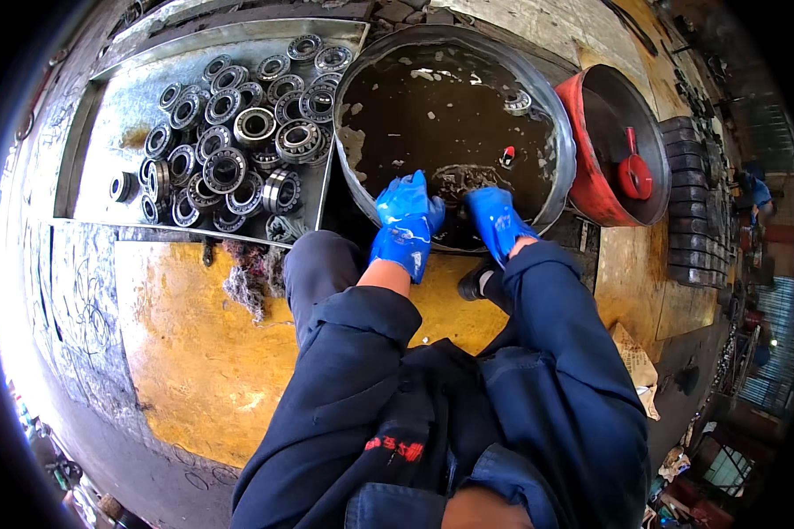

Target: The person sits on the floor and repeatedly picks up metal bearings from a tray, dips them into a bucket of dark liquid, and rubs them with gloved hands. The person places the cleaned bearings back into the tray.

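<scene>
Both my hands wear blue rubber gloves at the near side of a round metal tub of dark, murky liquid. My left hand is closed above the near left rim, its fingers bent together; what they hold, if anything, is hidden. Lower and to the right, my right hand reaches down over the near rim, fingertips hidden in or close to the liquid. Foamy ripples show on the surface just beyond the hands. A roller bearing shows at the tub's far right. A small red and white object lies nearer.
A shallow metal tray with a heap of roller bearings stands left of the tub. To the right are a red round container holding a red scoop-like tool, and a row of dark ribbed parts. Rags hang below the tray.
</scene>
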`<control>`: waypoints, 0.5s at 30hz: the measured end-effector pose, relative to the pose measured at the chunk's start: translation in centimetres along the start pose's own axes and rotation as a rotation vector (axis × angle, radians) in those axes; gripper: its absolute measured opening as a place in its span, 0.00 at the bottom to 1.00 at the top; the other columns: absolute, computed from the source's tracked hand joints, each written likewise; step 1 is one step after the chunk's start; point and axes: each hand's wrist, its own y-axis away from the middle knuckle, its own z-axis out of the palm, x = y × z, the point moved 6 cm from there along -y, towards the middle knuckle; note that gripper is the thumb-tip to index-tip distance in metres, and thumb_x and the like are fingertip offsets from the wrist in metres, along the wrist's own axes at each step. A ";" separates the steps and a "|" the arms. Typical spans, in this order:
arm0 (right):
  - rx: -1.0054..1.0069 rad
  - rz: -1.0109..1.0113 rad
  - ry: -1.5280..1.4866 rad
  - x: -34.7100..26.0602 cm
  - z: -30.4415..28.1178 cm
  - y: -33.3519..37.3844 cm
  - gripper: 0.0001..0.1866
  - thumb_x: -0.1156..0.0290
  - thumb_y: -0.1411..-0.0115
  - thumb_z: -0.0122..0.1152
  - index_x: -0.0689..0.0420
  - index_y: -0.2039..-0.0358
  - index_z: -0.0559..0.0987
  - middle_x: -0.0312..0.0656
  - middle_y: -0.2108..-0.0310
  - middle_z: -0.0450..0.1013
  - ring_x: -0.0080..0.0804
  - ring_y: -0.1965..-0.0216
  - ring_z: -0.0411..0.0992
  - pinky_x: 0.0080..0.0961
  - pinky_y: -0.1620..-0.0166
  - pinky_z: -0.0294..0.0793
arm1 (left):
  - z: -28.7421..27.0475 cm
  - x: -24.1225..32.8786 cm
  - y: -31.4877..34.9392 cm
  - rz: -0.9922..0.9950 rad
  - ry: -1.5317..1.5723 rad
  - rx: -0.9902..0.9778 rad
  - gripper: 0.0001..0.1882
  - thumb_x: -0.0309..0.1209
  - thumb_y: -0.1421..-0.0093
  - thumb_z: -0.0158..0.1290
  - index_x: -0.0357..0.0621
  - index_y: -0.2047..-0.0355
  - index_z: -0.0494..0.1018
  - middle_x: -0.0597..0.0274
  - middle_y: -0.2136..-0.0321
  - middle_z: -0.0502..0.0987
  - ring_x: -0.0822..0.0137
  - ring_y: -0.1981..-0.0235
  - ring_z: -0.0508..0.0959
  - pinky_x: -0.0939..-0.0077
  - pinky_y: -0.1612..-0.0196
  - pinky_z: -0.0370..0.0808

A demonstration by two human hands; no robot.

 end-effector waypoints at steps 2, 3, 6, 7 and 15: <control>0.145 0.080 -0.333 1.9 0.0 0.1 0.16 0.60 0.39 0.59 0.56 0.59 0.85 0.60 0.58 0.79 0.58 0.54 0.78 0.46 0.53 0.77 | -1.2 -0.4 0.2 -0.053 -0.007 -0.088 0.27 0.45 0.43 0.57 0.46 0.46 0.74 0.56 0.51 0.80 0.55 0.47 0.78 0.59 0.45 0.76; 0.191 0.115 -0.394 2.4 0.2 0.7 0.16 0.60 0.39 0.59 0.57 0.59 0.85 0.60 0.58 0.78 0.59 0.54 0.78 0.46 0.53 0.77 | -0.8 -0.1 0.0 -0.063 -0.003 -0.145 0.25 0.45 0.42 0.57 0.47 0.47 0.74 0.57 0.52 0.80 0.56 0.47 0.78 0.60 0.45 0.76; 0.187 0.154 -0.265 1.7 0.8 0.0 0.16 0.58 0.39 0.58 0.54 0.60 0.86 0.56 0.59 0.80 0.54 0.54 0.79 0.44 0.54 0.79 | -0.7 0.2 -0.2 -0.049 0.005 -0.138 0.30 0.46 0.44 0.57 0.44 0.44 0.74 0.53 0.54 0.81 0.53 0.50 0.80 0.56 0.48 0.77; 0.117 0.115 -0.109 1.3 0.8 -0.8 0.15 0.58 0.39 0.58 0.53 0.60 0.86 0.53 0.59 0.81 0.51 0.54 0.80 0.43 0.55 0.79 | -0.9 0.3 -0.2 -0.050 -0.005 -0.137 0.30 0.46 0.44 0.56 0.44 0.44 0.74 0.52 0.54 0.81 0.52 0.50 0.80 0.56 0.48 0.77; 0.022 0.081 -0.035 1.2 0.2 -0.8 0.15 0.58 0.39 0.58 0.52 0.62 0.87 0.48 0.59 0.82 0.48 0.53 0.80 0.42 0.54 0.79 | -0.2 0.0 -0.4 -0.063 -0.016 -0.162 0.31 0.46 0.43 0.56 0.45 0.42 0.73 0.52 0.53 0.81 0.52 0.49 0.79 0.56 0.47 0.77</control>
